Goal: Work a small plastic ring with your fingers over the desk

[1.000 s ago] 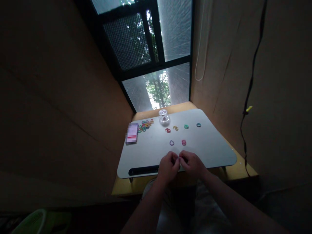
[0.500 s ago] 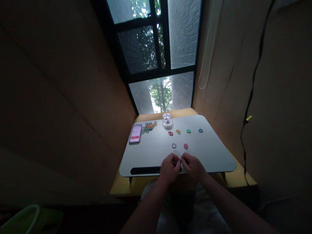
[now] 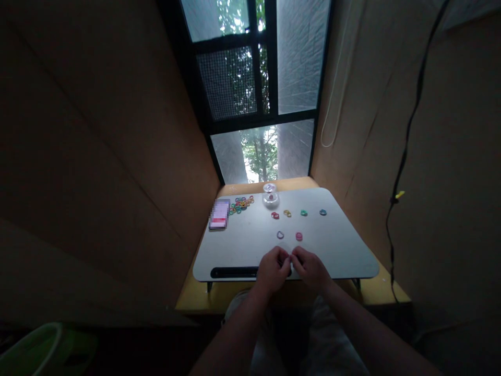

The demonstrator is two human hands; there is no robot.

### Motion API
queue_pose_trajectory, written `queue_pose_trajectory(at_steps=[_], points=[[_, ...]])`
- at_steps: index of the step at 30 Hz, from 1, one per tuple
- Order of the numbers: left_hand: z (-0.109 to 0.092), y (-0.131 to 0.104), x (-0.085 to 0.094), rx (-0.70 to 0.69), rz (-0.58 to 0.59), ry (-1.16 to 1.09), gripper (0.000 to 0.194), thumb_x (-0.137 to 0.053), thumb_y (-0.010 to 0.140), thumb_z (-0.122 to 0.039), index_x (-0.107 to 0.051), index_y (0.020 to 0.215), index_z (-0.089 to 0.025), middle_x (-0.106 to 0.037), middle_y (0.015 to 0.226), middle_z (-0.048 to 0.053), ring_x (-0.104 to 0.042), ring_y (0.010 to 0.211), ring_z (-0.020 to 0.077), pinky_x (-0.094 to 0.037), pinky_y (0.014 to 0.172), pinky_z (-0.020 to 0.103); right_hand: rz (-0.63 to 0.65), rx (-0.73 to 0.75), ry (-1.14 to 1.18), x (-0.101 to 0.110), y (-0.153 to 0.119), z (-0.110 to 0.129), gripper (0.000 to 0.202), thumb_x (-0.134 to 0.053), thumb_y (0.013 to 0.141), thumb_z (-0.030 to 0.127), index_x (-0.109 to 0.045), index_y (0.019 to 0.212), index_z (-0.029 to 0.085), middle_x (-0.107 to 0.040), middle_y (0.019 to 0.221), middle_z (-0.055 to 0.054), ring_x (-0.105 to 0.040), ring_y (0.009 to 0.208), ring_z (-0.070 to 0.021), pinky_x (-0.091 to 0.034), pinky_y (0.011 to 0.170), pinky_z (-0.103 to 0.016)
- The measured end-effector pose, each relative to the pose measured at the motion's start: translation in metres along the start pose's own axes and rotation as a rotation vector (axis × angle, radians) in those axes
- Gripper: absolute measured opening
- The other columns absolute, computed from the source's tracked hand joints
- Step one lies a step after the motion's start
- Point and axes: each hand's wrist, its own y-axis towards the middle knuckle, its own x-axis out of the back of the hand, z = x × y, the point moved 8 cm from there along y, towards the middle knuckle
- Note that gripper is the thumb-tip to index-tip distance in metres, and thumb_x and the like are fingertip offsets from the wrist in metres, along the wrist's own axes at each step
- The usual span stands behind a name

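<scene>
With the white board [image 3: 332, 250] read as a clock face, twelve being set at the window [image 3: 261, 151], the following is noted. Little change is recorded: the view is shifted slightly, while the same arrangement is kept on the board. Both hands are kept together at six o'clock, over the near edge. The left hand [image 3: 273, 269] is seen closed, its thumb and fingers being pinched; the right hand [image 3: 311, 267] is likewise closed, and its fingertips are brought up against the left's. Whether a small object is gripped between them cannot be told, as it is hidden or too small to be made out.

No ring is seen to be added or removed. From this the handling is judged to be confined to the fingertips, with no item being set down or picked up.

The loose pile of coloured rings [image 3: 241, 204] is found between ten and eleven o'clock, just beside the phone [image 3: 219, 214] at ten. The clear container [image 3: 270, 199] is placed near twelve. Four small groups are laid in a row: red rings [image 3: 275, 215] and yellow rings [image 3: 287, 213] around twelve, green rings [image 3: 303, 213] at one, blue rings [image 3: 323, 212] at two. Nearer the hands, a purple ring [image 3: 280, 235] and pink rings [image 3: 299, 236] are placed close to the centre. The black slot [image 3: 234, 272] is located at seven o'clock.
</scene>
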Motion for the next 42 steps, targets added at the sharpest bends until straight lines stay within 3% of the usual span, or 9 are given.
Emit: queue_pose_trajectory(at_steps=[8,15,22,31,42], points=[[0.000,0.001,0.001,0.019,-0.016,0.021,0.014,-0.056,0.086,-0.031,-0.057,0.079,-0.019,-0.059,0.067,-0.003,-0.053,0.061,0.0112,-0.037,0.059,0.023,0.004,-0.009,0.030,0.002,0.000,0.000,0.023,-0.042,0.094,0.032,-0.044,0.073,0.022,-0.051,0.063,0.003,-0.049,0.058,-0.0140,-0.032,0.057,-0.026],[0.001,0.002,0.004,0.036,-0.038,0.015,0.012,-0.056,0.085,-0.030,-0.057,0.080,-0.019,-0.060,0.069,-0.002,-0.054,0.063,0.0121,-0.038,0.060,0.024,0.008,0.007,0.043,0.004,-0.001,0.003,0.012,-0.048,0.089,0.027,-0.048,0.078,0.022,-0.050,0.063,0.004,-0.047,0.057,-0.0134,-0.033,0.057,-0.026],[0.004,0.004,0.006,0.045,-0.072,-0.020,0.017,-0.057,0.085,-0.034,-0.058,0.080,-0.018,-0.057,0.066,-0.003,-0.051,0.061,0.0113,-0.038,0.059,0.023,-0.012,-0.006,0.056,0.006,0.001,0.004,0.018,-0.046,0.091,0.029,-0.047,0.075,0.022,-0.052,0.064,0.003,-0.049,0.059,-0.0141,-0.034,0.058,-0.026],[0.006,0.004,0.002,0.024,-0.029,-0.079,0.021,-0.058,0.086,-0.037,-0.064,0.084,-0.017,-0.059,0.066,-0.002,-0.052,0.060,0.0109,-0.039,0.058,0.022,-0.028,-0.026,0.074,0.007,0.002,0.002,0.020,-0.046,0.092,0.032,-0.049,0.075,0.021,-0.053,0.062,0.003,-0.048,0.057,-0.0135,-0.033,0.055,-0.025],[0.016,0.008,0.006,0.099,-0.098,-0.163,0.022,-0.061,0.083,-0.038,-0.064,0.085,-0.017,-0.066,0.070,0.001,-0.060,0.063,0.0128,-0.045,0.061,0.024,-0.018,-0.067,0.190,0.009,0.001,0.001,0.019,-0.042,0.093,0.027,-0.054,0.079,0.022,-0.059,0.063,0.003,-0.053,0.057,-0.0129,-0.037,0.057,-0.024]])
